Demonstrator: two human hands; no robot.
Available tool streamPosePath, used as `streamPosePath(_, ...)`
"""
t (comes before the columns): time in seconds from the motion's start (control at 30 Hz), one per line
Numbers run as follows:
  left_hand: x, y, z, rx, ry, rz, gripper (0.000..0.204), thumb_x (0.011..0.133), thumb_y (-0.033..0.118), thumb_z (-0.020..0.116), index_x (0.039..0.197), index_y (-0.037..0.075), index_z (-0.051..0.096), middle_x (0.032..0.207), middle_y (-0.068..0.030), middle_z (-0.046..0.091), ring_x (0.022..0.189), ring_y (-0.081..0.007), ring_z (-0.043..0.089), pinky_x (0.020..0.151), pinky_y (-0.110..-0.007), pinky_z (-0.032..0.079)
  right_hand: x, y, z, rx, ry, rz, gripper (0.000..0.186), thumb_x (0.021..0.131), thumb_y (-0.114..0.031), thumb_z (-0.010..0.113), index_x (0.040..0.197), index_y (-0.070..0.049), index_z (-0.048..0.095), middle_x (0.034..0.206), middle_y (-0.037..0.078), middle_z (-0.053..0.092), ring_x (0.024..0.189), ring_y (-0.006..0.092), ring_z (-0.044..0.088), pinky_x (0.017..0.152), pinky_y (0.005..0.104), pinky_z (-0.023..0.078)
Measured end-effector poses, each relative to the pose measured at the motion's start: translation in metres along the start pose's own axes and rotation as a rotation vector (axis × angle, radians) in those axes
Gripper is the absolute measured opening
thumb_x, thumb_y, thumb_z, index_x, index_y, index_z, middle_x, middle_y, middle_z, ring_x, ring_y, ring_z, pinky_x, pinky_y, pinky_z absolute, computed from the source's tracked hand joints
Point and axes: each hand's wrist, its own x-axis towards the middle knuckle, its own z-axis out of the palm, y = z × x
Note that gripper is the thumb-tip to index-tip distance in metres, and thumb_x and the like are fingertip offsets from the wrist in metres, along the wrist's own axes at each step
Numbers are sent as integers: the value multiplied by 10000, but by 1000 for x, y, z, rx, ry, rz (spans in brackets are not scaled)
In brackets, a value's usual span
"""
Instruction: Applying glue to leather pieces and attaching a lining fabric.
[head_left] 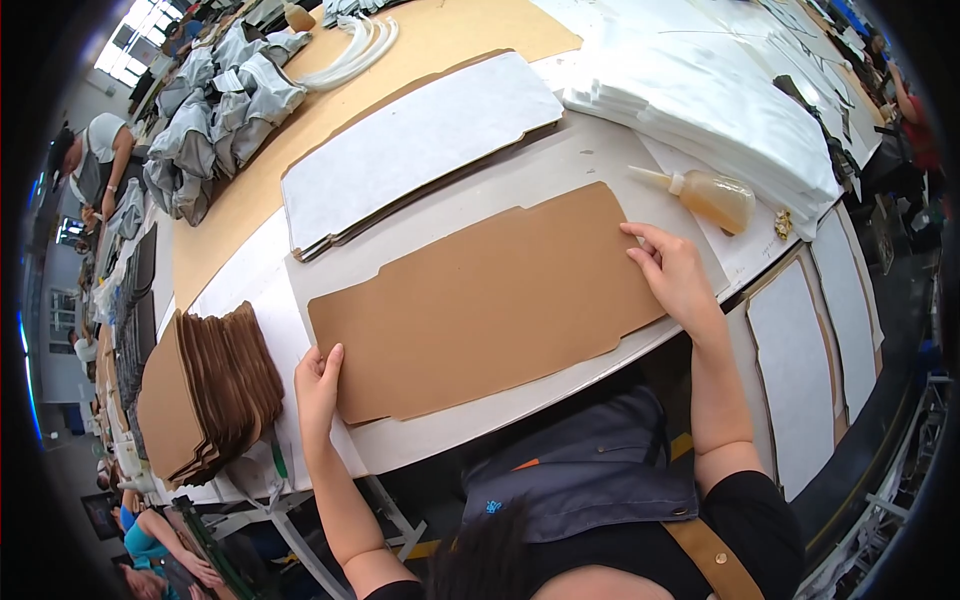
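Note:
A flat brown cut sheet [475,300] with notched edges lies in front of me on a pale worktable [585,160]. My left hand [320,390] grips its left edge, thumb on top. My right hand [668,270] pinches its right edge, thumb and forefinger at the rim. Behind it is a stack of similar pieces with a white top face [420,145]. Beside my right hand lies a squeeze bottle of amber liquid [715,200] with a long nozzle, near small brass-coloured bits [782,224]. A pile of brown pieces [210,390] sits left of my left hand.
White padded sheets [700,130] fill the back right; white-faced boards [790,360] lie on a lower surface at right. Grey bundled pieces [200,130] and pale curved strips [355,55] are at the back left. Co-workers [100,150] work along the left, at lower left [170,550] and far right.

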Motion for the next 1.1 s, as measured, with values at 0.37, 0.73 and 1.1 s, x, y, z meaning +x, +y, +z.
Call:
streamPosePath(0.37,-11,21,8,739,190,21,273,940,242,711,984,-12,620,645,-55,573,586,-167,549,586,-339,450,30,-8,-3,-265,72,-402,280,822,-7,712,1095,-5,648,1062,119,621,1027,325,574,898,412,487)
streamPosePath(0.73,-3,15,1,854,239,378,530,830,145,782,1298,24,564,1062,-136,590,1035,-305,543,911,-402,456,103,-5,13,-195,-284,-345,209,819,-33,744,961,-16,592,1001,93,619,1037,278,545,907,380,478)
streamPosePath(1.1,14,33,5,935,125,414,558,799,138,802,1303,45,580,1153,-114,581,1105,-295,515,996,-430,393,123,-19,4,-394,-475,-269,243,786,-120,794,935,-49,615,931,91,654,1027,280,545,876,386,468)
